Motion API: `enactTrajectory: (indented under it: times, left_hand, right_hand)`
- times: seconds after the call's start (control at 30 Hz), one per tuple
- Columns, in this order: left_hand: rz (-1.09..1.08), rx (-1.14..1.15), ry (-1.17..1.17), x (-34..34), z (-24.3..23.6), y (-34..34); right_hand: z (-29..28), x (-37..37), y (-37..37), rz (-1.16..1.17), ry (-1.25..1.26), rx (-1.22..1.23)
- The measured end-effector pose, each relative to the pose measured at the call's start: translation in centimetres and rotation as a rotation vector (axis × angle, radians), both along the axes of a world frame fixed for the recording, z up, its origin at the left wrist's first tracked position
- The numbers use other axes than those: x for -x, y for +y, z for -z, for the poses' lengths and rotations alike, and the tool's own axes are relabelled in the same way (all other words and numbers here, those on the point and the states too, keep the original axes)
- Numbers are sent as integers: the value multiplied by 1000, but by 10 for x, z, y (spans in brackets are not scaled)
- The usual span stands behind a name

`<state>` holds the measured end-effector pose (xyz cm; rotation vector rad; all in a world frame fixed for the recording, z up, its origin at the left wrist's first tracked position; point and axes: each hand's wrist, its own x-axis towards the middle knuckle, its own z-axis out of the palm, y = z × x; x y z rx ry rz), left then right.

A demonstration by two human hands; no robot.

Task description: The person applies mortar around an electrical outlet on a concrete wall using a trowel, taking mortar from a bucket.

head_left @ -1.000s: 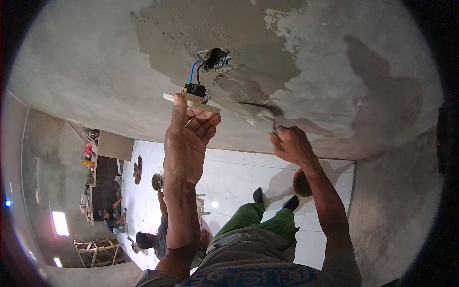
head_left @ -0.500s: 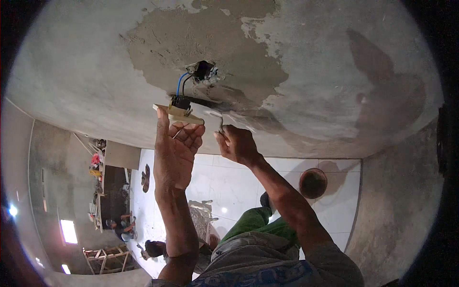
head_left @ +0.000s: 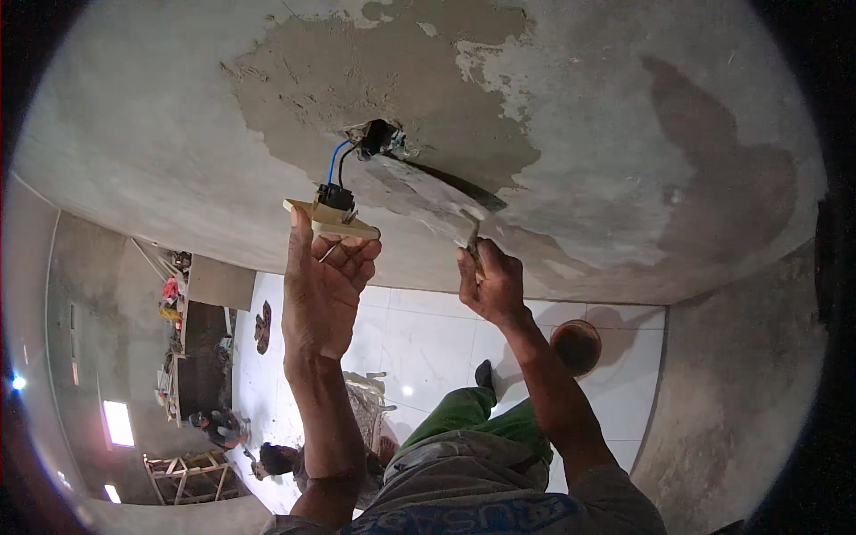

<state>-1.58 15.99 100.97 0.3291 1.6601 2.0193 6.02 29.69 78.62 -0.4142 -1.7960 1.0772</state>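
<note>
My left hand (head_left: 321, 299) is closed on a cream electrical socket plate (head_left: 334, 223), thumb at its left edge and fingers curled under it. The plate's black back faces the wall. Blue and black wires (head_left: 335, 160) run from it into an open box hole (head_left: 379, 136) in the wall. My right hand (head_left: 495, 283) grips the handle of a trowel (head_left: 428, 190). Its long grey blade lies slantwise at the wall, one end just under the hole. Around the hole spreads a patch of darker, damp-looking plaster (head_left: 392, 62).
On the white tiled floor (head_left: 423, 325) stands a round brown bowl or bucket (head_left: 576, 347), below my right forearm. Two other people (head_left: 278, 459) are low at the left. Beyond them are a wooden frame (head_left: 192, 477) and cluttered shelves (head_left: 174, 303). A side wall (head_left: 740, 383) rises at right.
My right hand has moved right with the trowel, and the blade now shows broadly below the hole. My left hand stays almost in place with the socket plate.
</note>
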Motion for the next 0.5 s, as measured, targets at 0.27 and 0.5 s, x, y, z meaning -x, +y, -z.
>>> enactTrajectory:
  times: [0.27, 0.5]
  left_hand:
    - [5, 70, 49, 1, 1, 2]
    - [27, 47, 46, 7, 5, 0]
  right_hand:
    - [-7, -26, 18, 32, 52, -67]
    - [-6, -49, 26, 101, 16, -30]
